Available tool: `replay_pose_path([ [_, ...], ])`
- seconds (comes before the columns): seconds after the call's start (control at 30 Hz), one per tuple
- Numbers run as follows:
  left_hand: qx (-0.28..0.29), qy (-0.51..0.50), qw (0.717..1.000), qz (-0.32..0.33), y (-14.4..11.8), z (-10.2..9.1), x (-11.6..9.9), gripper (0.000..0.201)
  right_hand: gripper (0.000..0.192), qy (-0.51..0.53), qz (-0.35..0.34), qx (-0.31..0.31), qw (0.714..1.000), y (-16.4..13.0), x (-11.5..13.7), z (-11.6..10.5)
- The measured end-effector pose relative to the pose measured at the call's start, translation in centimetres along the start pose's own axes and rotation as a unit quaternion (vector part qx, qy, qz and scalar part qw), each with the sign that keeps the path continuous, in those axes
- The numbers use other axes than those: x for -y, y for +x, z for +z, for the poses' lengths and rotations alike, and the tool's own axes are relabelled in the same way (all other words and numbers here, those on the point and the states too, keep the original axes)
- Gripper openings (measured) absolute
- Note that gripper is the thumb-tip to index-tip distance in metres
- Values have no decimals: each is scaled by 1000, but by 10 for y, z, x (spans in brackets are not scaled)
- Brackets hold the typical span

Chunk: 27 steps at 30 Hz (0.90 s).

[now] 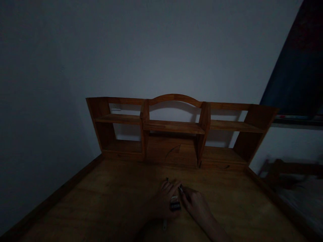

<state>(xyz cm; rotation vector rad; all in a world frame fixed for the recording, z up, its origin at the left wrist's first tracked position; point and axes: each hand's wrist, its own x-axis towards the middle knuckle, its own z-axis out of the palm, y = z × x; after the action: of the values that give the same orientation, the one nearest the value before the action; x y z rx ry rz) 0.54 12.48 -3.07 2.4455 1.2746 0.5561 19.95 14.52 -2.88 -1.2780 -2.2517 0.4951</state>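
Observation:
The picture is very dark, so small details are hard to make out. Low in the middle, my left hand is curled around a small dark object with pale marks, its thumb below and its fingers above. My right hand comes in from the right, thumb and fingers pinched on a small, thin black-and-white piece close to the left fingertips. A pale narrow strip with a rounded end shows below my left hand. I cannot tell whether it joins the dark object.
Both hands are over a wooden desk top with raised side edges. A wooden shelf unit stands along its back, against a pale wall. A dark board hangs at the right, above blurred furniture.

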Motion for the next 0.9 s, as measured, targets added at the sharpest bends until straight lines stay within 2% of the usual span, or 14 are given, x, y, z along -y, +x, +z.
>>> replay_pose_path([
  [0.13,-3,-3,1000,4,-1,1,1,100,35,-3,22,4,1000,0,2,-1],
  [0.37,-7,8,1000,1,0,5,6,104,33,2,-2,3,1000,0,-1,0],
  [0.6,-6,7,1000,-3,-2,4,5,104,35,4,15,6,1000,-1,7,-6],
  [0.9,6,-14,1000,-8,-4,-5,-2,89,35,-3,12,5,1000,-1,5,-5],
])
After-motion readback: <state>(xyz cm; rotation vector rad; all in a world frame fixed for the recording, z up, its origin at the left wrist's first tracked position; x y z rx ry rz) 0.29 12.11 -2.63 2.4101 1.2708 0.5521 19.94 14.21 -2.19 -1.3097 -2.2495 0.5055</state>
